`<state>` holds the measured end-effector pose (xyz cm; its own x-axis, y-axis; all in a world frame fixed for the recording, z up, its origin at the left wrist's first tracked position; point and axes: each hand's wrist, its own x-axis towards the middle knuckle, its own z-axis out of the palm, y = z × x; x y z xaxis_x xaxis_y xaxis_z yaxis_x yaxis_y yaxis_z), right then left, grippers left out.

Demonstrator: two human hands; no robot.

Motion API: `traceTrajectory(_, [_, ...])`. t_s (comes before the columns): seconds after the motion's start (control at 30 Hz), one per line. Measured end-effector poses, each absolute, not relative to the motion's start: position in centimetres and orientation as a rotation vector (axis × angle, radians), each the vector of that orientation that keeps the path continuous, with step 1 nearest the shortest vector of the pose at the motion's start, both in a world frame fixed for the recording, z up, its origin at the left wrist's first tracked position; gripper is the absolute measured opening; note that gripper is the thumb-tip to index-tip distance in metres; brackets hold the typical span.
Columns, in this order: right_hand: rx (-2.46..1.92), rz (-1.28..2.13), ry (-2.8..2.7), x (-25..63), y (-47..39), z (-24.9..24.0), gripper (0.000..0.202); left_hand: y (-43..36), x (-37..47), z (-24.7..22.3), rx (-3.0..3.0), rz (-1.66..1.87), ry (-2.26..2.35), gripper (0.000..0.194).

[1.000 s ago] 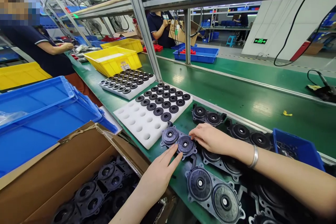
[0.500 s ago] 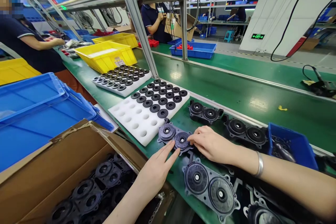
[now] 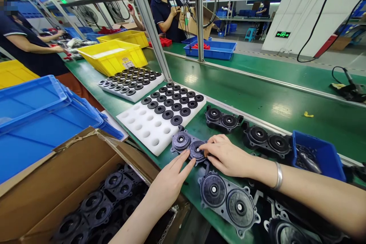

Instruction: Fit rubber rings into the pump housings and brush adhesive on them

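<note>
A black twin-disc housing (image 3: 180,140) lies on the green bench in front of me. My left hand (image 3: 168,179) reaches in from below with fingers stretched out, their tips resting on the housing's near edge. Bent over the right disc is my right hand (image 3: 224,156); its index fingertip touches near the white centre. Its other fingers are curled at the housing's right side, and whatever they may hold is hidden. A second twin-disc housing (image 3: 227,202) lies just nearer, with another (image 3: 288,232) partly seen at the bottom right.
A white foam tray (image 3: 134,137) holds rows of black discs (image 3: 168,102). Two more housings (image 3: 223,119) (image 3: 267,141) line the bench's back rail. A blue bin (image 3: 320,156) holds small dark parts. Below left, a cardboard box (image 3: 94,148) contains more housings. Co-workers stand beyond.
My right index finger has moved left, from the right disc's edge onto its centre. My left hand stays on the housing. The view has shifted slightly.
</note>
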<state>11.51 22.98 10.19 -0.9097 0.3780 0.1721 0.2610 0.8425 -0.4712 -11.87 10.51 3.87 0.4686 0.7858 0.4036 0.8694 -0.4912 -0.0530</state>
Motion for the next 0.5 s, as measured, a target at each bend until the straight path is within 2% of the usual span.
traceTrajectory(0.37, [-0.412,0.774,-2.71,11.17,22.04,9.84,0.038,10.38,-11.73,4.16,-2.431,-0.413,-1.379,0.058])
traceTrajectory(0.5, [-0.505,0.678,-2.588,11.83,22.46,9.99,0.037,10.19,-11.83,4.06,-2.434,-0.43,-1.397,0.058])
